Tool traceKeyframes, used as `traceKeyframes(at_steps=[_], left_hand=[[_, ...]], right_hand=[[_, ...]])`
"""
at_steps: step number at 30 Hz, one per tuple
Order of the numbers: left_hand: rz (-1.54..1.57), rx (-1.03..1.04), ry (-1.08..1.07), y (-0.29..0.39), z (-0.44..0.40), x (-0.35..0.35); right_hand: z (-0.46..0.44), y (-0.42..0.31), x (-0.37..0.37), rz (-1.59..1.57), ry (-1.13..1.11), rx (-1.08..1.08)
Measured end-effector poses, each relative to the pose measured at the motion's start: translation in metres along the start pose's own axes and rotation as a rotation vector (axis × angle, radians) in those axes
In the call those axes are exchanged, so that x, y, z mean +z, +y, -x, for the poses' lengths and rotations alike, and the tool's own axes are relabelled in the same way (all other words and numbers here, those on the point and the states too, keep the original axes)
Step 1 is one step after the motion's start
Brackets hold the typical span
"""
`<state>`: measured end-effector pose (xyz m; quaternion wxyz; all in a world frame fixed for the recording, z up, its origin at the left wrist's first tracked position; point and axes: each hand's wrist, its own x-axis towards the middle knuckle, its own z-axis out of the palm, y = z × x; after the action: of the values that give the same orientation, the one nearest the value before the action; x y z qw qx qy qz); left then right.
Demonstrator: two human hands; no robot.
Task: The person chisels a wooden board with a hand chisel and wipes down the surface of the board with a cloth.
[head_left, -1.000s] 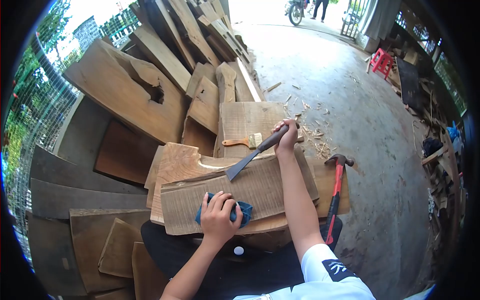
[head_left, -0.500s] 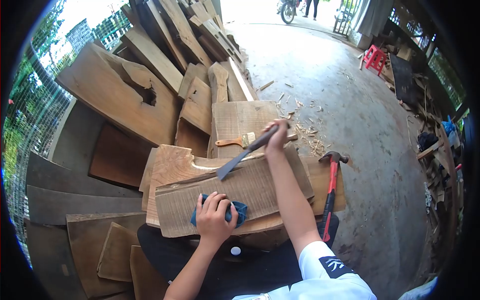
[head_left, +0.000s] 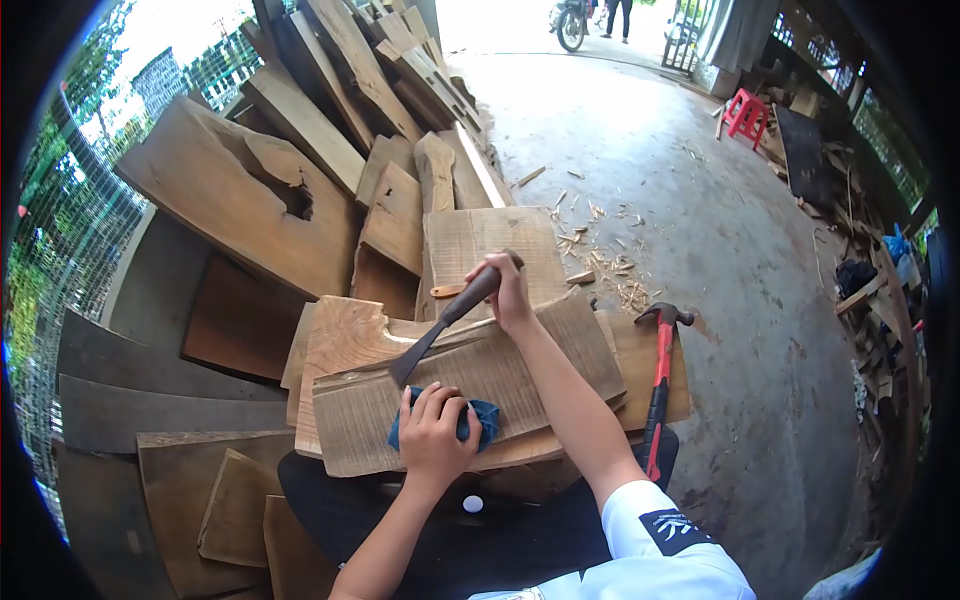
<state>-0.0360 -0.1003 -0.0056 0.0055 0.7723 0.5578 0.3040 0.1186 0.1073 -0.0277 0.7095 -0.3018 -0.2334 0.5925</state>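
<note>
My right hand (head_left: 503, 290) is wrapped round the dark handle of a chisel (head_left: 437, 333), a long tool with a flat, flared blade. Its tip is at the rough far edge of a sawn board (head_left: 500, 378); whether it touches the wood I cannot tell. The board rests over a curved piece of paler wood (head_left: 345, 340) in front of my lap. My left hand (head_left: 436, 435) presses a crumpled blue cloth (head_left: 487, 424) onto the board, its fingers curled over it. Behind my right hand, the wooden handle of a brush (head_left: 446, 292) shows; its bristles are hidden.
A claw hammer (head_left: 660, 390) with a red and black handle lies at the right of the boards. Wood chips (head_left: 625, 280) litter the concrete floor. Planks and slabs (head_left: 240, 200) lean along the left. A red stool (head_left: 745, 114) stands far right.
My right hand has moved left with the chisel, bringing the blade tip down and left along the board's edge. The hand now covers the brush bristles. My left hand stays on the cloth.
</note>
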Motion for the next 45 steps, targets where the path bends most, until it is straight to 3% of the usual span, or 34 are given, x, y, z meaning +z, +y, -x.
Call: traceKeyframes(at_steps=[2,8,12,13,16,19,22,25,26,28,29,31,34,37,39,41,43,45], left_hand=[[0.004,0.013,0.004,-0.001,0.000,-0.001],[0.001,-0.017,0.010,0.000,-0.001,0.004],[0.071,-0.041,0.004,0.016,-0.018,0.019],[0.135,-0.022,0.025,0.022,-0.029,0.021],[0.319,0.062,0.056,0.033,-0.034,0.021],[0.414,0.051,0.128,0.032,-0.043,0.013],[0.388,0.002,0.225,0.020,-0.085,0.004],[0.342,-0.020,0.114,0.009,-0.135,0.020],[0.352,-0.076,-0.131,0.005,-0.148,0.027],[0.225,-0.066,-0.394,0.010,-0.174,0.029],[0.229,-0.107,-0.493,0.012,-0.183,0.026],[0.224,-0.120,-0.517,0.016,-0.189,0.021],[0.216,-0.128,-0.447,0.019,-0.182,0.025],[0.309,0.030,-0.243,0.004,-0.168,0.049],[0.317,0.027,-0.274,0.003,-0.172,0.039],[0.223,-0.004,-0.469,0.006,-0.182,0.025],[0.185,0.001,-0.480,-0.001,-0.185,0.025],[0.193,0.054,-0.451,-0.008,-0.188,0.024]], right_hand=[[0.005,-0.008,0.003,0.333,-0.145,0.037],[-0.013,-0.011,-0.022,0.082,0.103,-0.171],[-0.005,0.008,-0.008,0.205,-0.074,0.002],[-0.011,0.021,-0.023,0.390,-0.116,0.042],[-0.021,0.019,-0.034,0.437,-0.238,-0.003],[-0.017,0.012,-0.025,0.343,-0.180,-0.069],[-0.011,0.005,-0.020,0.443,-0.110,-0.183],[-0.011,0.011,-0.020,0.393,-0.017,-0.270],[-0.013,0.003,-0.030,0.419,-0.148,-0.213],[-0.037,0.019,-0.044,0.109,-0.241,0.119],[-0.025,0.011,-0.043,-0.002,-0.216,0.161],[-0.032,0.007,-0.058,-0.088,-0.341,0.218],[-0.048,0.022,-0.085,-0.075,-0.194,0.216],[-0.035,0.013,-0.065,0.050,-0.073,0.066],[-0.025,0.005,-0.055,0.138,-0.104,-0.002],[-0.029,0.006,-0.054,0.065,-0.139,0.061],[-0.020,-0.002,-0.043,0.112,-0.071,0.032],[-0.012,-0.007,-0.039,0.136,-0.193,0.080]])
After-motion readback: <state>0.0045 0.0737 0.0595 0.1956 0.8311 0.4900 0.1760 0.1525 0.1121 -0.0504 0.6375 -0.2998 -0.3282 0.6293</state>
